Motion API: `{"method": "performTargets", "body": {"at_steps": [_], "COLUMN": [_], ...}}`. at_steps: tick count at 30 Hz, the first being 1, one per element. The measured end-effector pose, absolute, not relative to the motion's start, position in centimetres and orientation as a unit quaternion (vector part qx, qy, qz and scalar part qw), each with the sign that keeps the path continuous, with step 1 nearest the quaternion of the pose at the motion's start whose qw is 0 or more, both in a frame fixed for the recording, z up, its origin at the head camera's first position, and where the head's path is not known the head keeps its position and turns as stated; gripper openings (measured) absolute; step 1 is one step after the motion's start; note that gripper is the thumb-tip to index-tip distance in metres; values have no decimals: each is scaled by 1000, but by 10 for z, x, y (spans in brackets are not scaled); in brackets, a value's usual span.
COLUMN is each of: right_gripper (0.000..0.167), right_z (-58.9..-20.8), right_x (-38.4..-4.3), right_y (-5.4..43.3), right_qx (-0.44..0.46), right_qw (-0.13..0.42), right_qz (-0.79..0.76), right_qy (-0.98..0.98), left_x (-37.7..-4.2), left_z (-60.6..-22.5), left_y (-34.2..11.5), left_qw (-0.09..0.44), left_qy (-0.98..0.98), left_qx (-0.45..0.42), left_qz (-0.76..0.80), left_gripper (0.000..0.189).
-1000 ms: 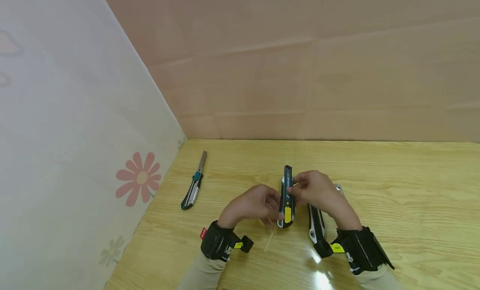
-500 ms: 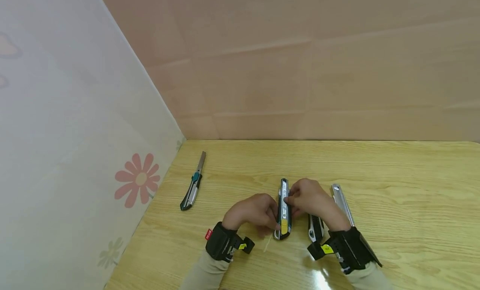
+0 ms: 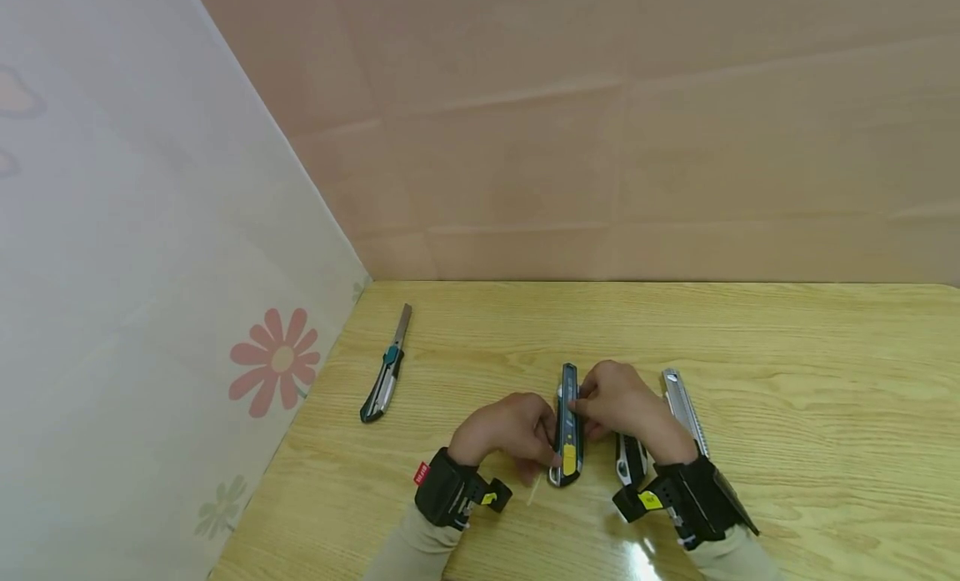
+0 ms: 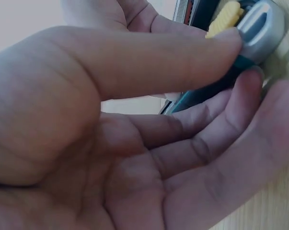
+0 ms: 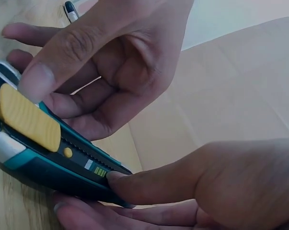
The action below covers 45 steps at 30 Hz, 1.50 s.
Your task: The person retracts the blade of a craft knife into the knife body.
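Head cam: holding yellow-slider cutter (image 3: pixel 567 414) w/ both L hand (image 3: pixel 517 427) & R hand (image 3: pixel 622 398), just R of ctr, lower half of frame. Pinched nr far end by R hand, thumb on top, fingers below; pinched at near end by L hand, thumb at edge of yellow slider (image 5: pixel 29 117). Can't tell if resting on table (image 3: pixel 825 381). Lower R of ctr, partly hidden by R hand: black-and-white cutter (image 3: pixel 632 462), w/ silver cutter (image 3: pixel 681 406) nearby. L of ctr, well apart, blade out, lying on table: teal-slider cutter (image 3: pixel 386 383).
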State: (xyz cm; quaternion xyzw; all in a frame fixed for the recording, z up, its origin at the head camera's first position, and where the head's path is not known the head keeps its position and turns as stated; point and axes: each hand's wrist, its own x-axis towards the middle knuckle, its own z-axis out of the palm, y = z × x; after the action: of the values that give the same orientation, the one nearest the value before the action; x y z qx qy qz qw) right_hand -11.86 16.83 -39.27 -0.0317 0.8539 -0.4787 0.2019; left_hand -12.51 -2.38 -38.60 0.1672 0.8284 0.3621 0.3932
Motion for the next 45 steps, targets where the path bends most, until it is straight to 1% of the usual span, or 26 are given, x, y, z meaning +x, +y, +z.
{"method": "performTargets", "body": {"at_steps": [4,7,9,12,15,18,21,23,25,27,30,33,37,39,43,45], "right_gripper": [14,13,13,13,10,17,21,19,16,15,16,17,19,19,18,18], "right_z": [-393,-394,-394,-394,-393,-391,-388,-386,-385,-384,-383,-384,-384,-384,-384,-384], "right_x": [-119,-119,-119,-119,-117,-116,-115,-115,-116,-117,-118,-118,-119,-119,-119,-120], "right_y": [167,166,165,165,164,165,166,167,167,167,165,165,164,164,164,164], "right_qx": [-31,-26,-18,-18,-10,-11,-21,-26,-33,-35,-39,-46,-58,-62,-62,-60], "right_qw": [205,207,205,196,192,178,148,125,108,100,99,99,93,88,78,77], "right_qz": [-467,-447,-437,-424,-421,-405,-395,-396,-409,-425,-440,-440,-434,-434,-435,-435], "right_qy": [860,870,876,884,886,897,906,909,905,899,892,891,894,894,895,895], "left_x": [-124,-125,-127,-132,-138,-146,-155,-160,-164,-168,-171,-175,-177,-176,-176,-176], "left_z": [-385,-385,-385,-386,-386,-384,-382,-380,-379,-379,-381,-385,-391,-394,-398,-399], "left_y": [-25,-25,-25,-28,-37,-51,-68,-82,-96,-110,-130,-147,-164,-171,-180,-183], "left_qw": [391,379,365,327,280,218,132,72,24,-11,-41,-57,-47,-29,22,37], "left_qy": [839,850,857,866,877,892,913,926,935,941,950,957,963,964,961,959], "left_qx": [166,177,183,183,167,150,127,102,71,42,-6,-50,-91,-104,-118,-122], "left_qz": [340,320,316,332,353,366,364,356,347,336,310,280,250,243,247,254], "left_gripper": [15,17,18,17,16,15,16,18,23,29,38,48,59,56,43,39]}}
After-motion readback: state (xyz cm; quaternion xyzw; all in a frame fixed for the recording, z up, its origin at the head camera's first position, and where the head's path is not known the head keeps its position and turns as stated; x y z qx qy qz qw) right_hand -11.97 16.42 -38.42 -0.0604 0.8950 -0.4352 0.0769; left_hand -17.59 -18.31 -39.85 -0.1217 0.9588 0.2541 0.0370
